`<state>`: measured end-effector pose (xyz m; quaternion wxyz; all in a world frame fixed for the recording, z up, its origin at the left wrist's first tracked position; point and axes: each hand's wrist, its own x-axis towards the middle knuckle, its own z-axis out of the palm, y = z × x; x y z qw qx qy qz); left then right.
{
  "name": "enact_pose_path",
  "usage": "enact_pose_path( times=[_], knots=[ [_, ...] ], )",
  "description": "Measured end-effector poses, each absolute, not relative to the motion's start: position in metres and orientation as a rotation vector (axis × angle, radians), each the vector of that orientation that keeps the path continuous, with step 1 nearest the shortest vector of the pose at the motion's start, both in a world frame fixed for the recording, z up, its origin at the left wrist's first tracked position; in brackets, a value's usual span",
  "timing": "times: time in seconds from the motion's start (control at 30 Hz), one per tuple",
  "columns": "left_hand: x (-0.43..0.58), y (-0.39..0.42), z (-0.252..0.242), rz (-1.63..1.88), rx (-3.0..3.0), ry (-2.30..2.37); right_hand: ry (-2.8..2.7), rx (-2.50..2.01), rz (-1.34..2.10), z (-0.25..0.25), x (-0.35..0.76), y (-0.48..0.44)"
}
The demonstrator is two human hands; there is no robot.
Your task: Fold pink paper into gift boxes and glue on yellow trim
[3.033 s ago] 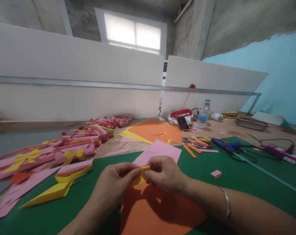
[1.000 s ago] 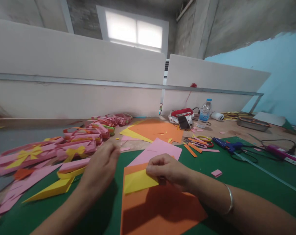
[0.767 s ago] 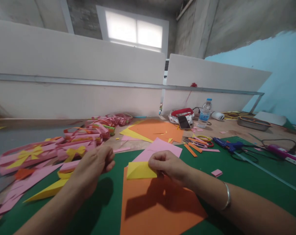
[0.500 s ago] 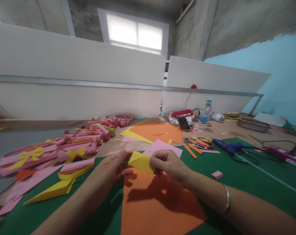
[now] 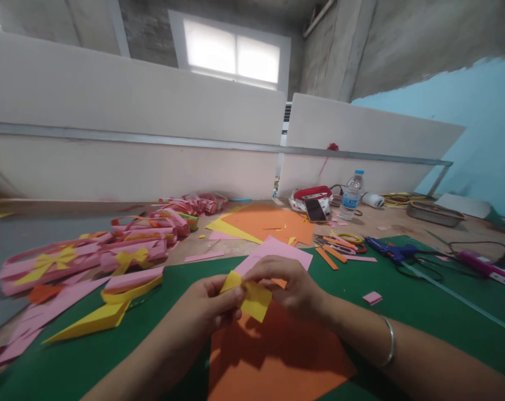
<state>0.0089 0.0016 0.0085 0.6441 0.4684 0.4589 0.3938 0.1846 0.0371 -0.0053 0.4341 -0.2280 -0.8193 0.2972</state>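
Note:
A small piece of yellow paper point(image 5: 256, 302) is held up between both hands, tilted, over a large orange sheet point(image 5: 277, 356). My left hand point(image 5: 219, 301) pinches its left end, thumb on the near face. At the upper right, my right hand point(image 5: 288, 284) is closed on the same paper, its fingertips partly hidden behind it. A pink sheet point(image 5: 288, 250) lies just beyond the hands, overlapping the orange one. Under these sheets is a green cutting mat point(image 5: 181, 273). A folded yellow paper piece point(image 5: 89, 326) rests to the left on the mat.
Pink paper baskets point(image 5: 127, 253) with yellow bows line the left side. Scissors point(image 5: 346, 238), orange strips point(image 5: 328, 257) and a blue glue gun point(image 5: 390, 249) lie to the right. Farther back stand a water bottle point(image 5: 351, 197) and a phone point(image 5: 315, 210); orange sheets point(image 5: 265, 220) lie behind the hands.
My left hand has moved right and taken hold of the yellow paper, which the right hand alone held before. The paper has turned to slant down toward the right.

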Motion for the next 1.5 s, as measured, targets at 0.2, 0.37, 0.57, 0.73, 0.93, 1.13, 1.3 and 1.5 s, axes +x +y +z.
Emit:
enact_pose_path(
  times=[0.2, 0.37, 0.57, 0.73, 0.93, 1.13, 1.3, 1.5],
  knots=[
    [0.009, 0.0, 0.011, 0.867, 1.043, 0.998, -2.121, -0.515, 0.602, -0.002, 0.185, 0.038],
    [0.01, 0.0, 0.01, 0.876, 1.23, 1.171, -2.205, -0.487, 0.616, -0.002, 0.189, 0.043],
    [0.012, 0.001, 0.009, 0.903, 1.609, 1.332, -2.12, -0.659, 0.865, -0.003, 0.187, 0.043],
    [0.014, -0.002, 0.006, 0.912, 1.596, 1.253, -1.966, -0.855, 0.952, -0.007, 0.18, 0.036],
    [0.016, -0.002, 0.003, 0.885, 1.565, 1.211, -1.891, -0.904, 0.973, -0.007, 0.179, 0.035],
    [0.02, -0.007, 0.004, 0.881, 1.386, 1.176, -1.895, -0.913, 0.945, -0.01, 0.181, 0.037],
    [0.018, -0.006, 0.006, 0.891, 1.19, 1.078, -1.958, -0.873, 0.815, -0.011, 0.182, 0.038],
    [0.016, 0.0, 0.001, 0.904, 1.263, 1.088, -2.03, -0.852, 0.641, -0.009, 0.18, 0.036]
  ],
)
